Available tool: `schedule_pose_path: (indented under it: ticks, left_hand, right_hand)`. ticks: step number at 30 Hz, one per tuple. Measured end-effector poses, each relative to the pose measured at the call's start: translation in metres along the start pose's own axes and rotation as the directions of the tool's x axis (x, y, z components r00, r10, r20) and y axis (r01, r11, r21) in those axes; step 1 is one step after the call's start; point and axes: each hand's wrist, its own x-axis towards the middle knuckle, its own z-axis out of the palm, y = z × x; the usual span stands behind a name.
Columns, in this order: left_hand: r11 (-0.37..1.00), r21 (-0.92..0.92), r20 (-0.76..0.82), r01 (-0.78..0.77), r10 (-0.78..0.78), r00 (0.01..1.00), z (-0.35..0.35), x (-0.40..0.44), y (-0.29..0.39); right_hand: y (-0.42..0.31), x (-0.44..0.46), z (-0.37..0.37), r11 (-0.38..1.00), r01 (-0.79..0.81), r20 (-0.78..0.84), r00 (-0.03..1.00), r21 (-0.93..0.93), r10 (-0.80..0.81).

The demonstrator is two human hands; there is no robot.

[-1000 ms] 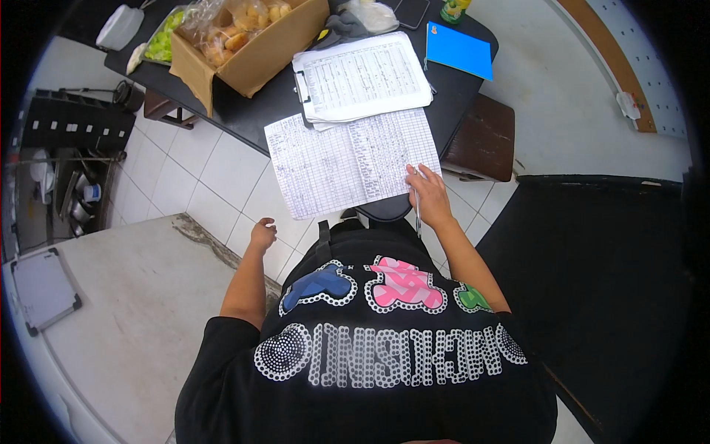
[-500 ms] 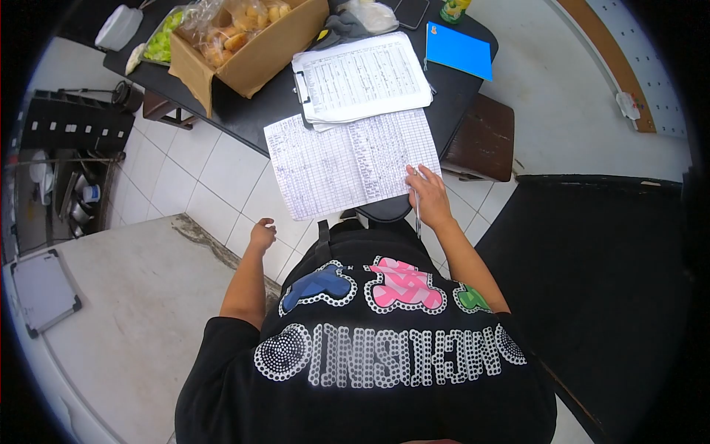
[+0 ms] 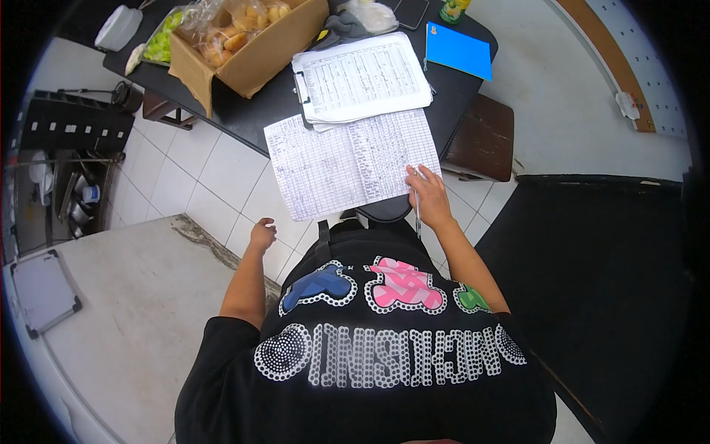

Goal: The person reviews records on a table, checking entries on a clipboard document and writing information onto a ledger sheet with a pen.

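Observation:
My right hand (image 3: 429,196) rests on the lower right corner of an open notebook (image 3: 318,174), its fingers closed around a slim pen (image 3: 418,211) that points down toward my body. Handwritten grid pages fill the notebook, which overhangs the near edge of the black table (image 3: 244,122). A clipboard (image 3: 301,87) with a stack of written sheets (image 3: 362,78) overlaps the notebook's top edge. Away from the table, my left hand (image 3: 263,234) hangs over the floor at my left side. Its fingers are loosely bent and a little apart, with nothing seen in them.
On the table stand a cardboard box (image 3: 270,55) of bagged bread rolls (image 3: 225,44), a tray of green pieces (image 3: 159,46) and a blue folder (image 3: 458,52). A bottle (image 3: 452,10) stands behind. A brown stool (image 3: 481,140) sits at the right, a low wall (image 3: 148,296) at the left.

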Motion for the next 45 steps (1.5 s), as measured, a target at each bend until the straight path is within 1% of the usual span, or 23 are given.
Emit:
schedule_pose_path:
  ticks: [8, 11, 14, 16, 18, 20, 22, 24, 27, 30, 33, 36, 39, 40, 43, 45]
  left_hand:
    - [1.0, 0.0, -0.008, -0.007, 0.007, 1.0, -0.001, -0.003, 0.001]
    - [0.996, -0.081, -0.071, -0.04, 0.034, 0.997, -0.009, 0.005, 0.0]
    - [0.957, -0.242, -0.3, -0.159, 0.082, 0.95, -0.025, 0.025, 0.018]
    - [0.946, -0.21, -0.423, -0.248, 0.14, 0.895, -0.041, 0.04, 0.045]
    - [0.926, -0.116, -0.521, -0.36, 0.252, 0.816, -0.059, 0.085, 0.058]
    - [0.876, -0.243, -0.562, -0.416, 0.223, 0.797, -0.071, 0.119, 0.09]
    - [0.89, -0.261, -0.575, -0.373, 0.167, 0.801, -0.073, 0.098, 0.15]
    - [0.917, -0.296, -0.584, -0.268, 0.048, 0.81, -0.073, 0.131, 0.175]
    - [0.843, -0.511, -0.595, -0.166, -0.207, 0.776, -0.058, 0.108, 0.23]
    - [0.711, -0.658, -0.6, -0.248, -0.297, 0.743, -0.046, 0.107, 0.241]
    - [0.667, -0.673, -0.63, -0.32, -0.291, 0.72, -0.039, 0.091, 0.251]
    - [0.765, -0.591, -0.668, -0.256, -0.287, 0.687, -0.037, 0.069, 0.261]
    - [0.841, -0.507, -0.71, -0.187, -0.284, 0.645, -0.036, 0.069, 0.265]
    - [0.848, -0.489, -0.726, -0.206, -0.264, 0.635, -0.035, 0.072, 0.263]
    - [0.899, -0.396, -0.756, -0.185, -0.204, 0.622, -0.036, 0.08, 0.259]
    - [0.904, -0.397, -0.765, -0.16, -0.23, 0.602, -0.034, 0.08, 0.26]
  right_hand:
    - [0.001, -0.001, 0.0, 1.0, 0.004, 0.007, 1.0, -0.005, -0.004]
    - [0.0, -0.001, 0.0, 1.0, -0.004, 0.011, 1.0, 0.002, 0.004]
    - [0.0, 0.0, -0.001, 1.0, -0.019, 0.012, 1.0, 0.007, 0.019]
    - [-0.002, 0.001, 0.0, 1.0, -0.023, 0.011, 1.0, 0.003, 0.023]
    - [-0.004, 0.001, 0.001, 0.999, -0.042, -0.009, 0.999, 0.029, 0.042]
    - [-0.005, 0.001, 0.003, 0.997, -0.044, -0.026, 0.999, 0.057, 0.045]
    - [-0.006, 0.002, 0.006, 0.998, -0.048, -0.04, 0.998, 0.041, 0.05]
    - [-0.008, 0.004, 0.006, 0.997, -0.06, -0.054, 0.997, 0.046, 0.063]
    - [-0.01, 0.005, 0.006, 0.996, -0.079, -0.053, 0.995, 0.034, 0.081]
    - [-0.009, 0.006, 0.007, 0.995, -0.092, -0.037, 0.995, 0.037, 0.094]
    - [-0.008, 0.005, 0.007, 0.993, -0.106, -0.029, 0.994, 0.044, 0.107]
    - [-0.006, 0.006, 0.006, 0.992, -0.104, -0.02, 0.994, 0.066, 0.105]
    - [-0.002, 0.006, 0.006, 0.994, -0.104, -0.004, 0.995, 0.045, 0.104]
    - [-0.001, 0.006, 0.006, 0.994, -0.09, -0.009, 0.996, 0.054, 0.091]
    - [0.004, 0.009, 0.002, 0.994, -0.061, 0.01, 0.998, 0.094, 0.06]
    - [0.005, 0.01, -0.005, 0.988, -0.061, 0.016, 0.998, 0.139, 0.059]
